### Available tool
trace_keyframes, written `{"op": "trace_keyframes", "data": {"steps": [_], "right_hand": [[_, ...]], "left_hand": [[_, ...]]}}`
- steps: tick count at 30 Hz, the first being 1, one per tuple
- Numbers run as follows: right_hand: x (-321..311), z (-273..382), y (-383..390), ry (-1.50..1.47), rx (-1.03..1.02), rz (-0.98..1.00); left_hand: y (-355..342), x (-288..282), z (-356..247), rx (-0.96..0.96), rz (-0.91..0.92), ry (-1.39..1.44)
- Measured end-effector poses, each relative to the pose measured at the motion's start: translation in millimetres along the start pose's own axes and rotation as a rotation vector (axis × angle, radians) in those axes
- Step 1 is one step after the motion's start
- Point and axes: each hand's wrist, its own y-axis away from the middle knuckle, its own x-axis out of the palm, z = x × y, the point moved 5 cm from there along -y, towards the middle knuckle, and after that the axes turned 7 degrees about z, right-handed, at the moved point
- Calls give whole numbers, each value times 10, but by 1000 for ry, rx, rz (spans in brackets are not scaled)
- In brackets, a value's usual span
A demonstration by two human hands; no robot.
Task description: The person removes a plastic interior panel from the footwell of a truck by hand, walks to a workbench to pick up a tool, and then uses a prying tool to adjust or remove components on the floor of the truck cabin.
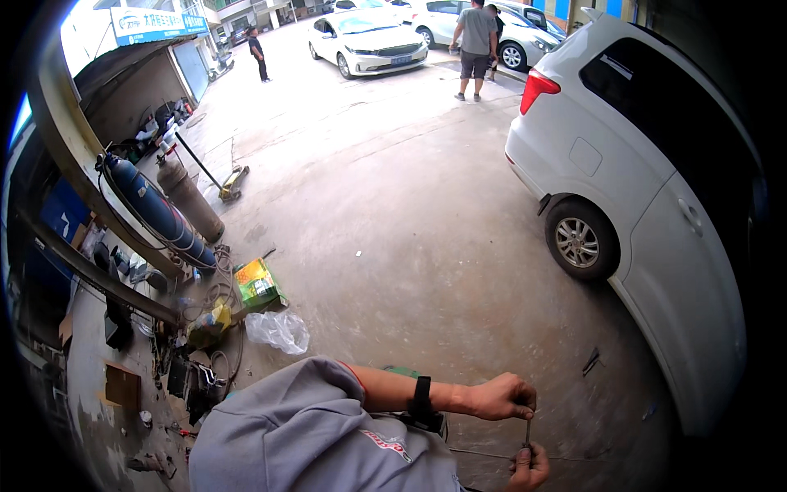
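Scene, largest first: a white van (656, 164) stands at the right, its rear wheel near the middle right. A concrete floor (393, 246) fills the centre. Far off, a white car (369, 37) is parked and two people stand near it. At the left, a blue gas cylinder (156, 213) leans by a rusty one. Nearer lie a green box (258, 283) and a clear plastic bag (279, 330).

Near edge, right of centre: a grey-sleeved arm crosses the frame with a black band on the wrist. The left hand (508, 398) is closed in a pinch on the top end of a thin rod (528, 430). The right hand (529, 469) sits directly below, fingers curled shut around the rod's lower end.

Rod position: held clear of the floor between the two hands. Long axis runs near-vertical in the picture, upper end toward the far side, lower end toward the person. A second thin wire (484, 453) runs roughly level to the left from the lower hand; whether it joins the rod, I cannot tell.

Judgement: the step in hand looks like gripping or straightening the rod between both hands. Any next move calls for a firm pinch at both ends, since the piece is thin and could slip or bend.
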Motion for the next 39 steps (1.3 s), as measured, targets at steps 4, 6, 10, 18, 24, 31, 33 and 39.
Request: {"op": "trace_keyframes", "data": {"steps": [4, 6, 10, 18, 24, 31, 33, 39], "right_hand": [[-139, 110, -436, 91, -16, 93], [-237, 39, -678, 51, 2, 130], [-478, 26, -970, -63, 64, -28], [-1528, 290, -1212, 200, -46, -368], [-1991, 104, -974, 90, 100, -770], [-2701, -220, -906, -26, 277, -1151], [-3059, -338, -885, -71, 305, -1226], [-4141, -843, -872, -178, 272, -1274]], "left_hand": [[-359, -107, 95, -73, 0, 6], [-713, -117, 55, -55, 59, 28], [-1292, -115, 172, -96, 125, 79], [-2713, 501, 348, -222, 398, 224], [-3613, 1343, 444, -140, 836, 104], [-5063, 1945, 816, -231, 880, 63], [-5522, 2169, 950, -226, 875, -98], [-6790, 2112, 2334, -352, 569, -419]]}}
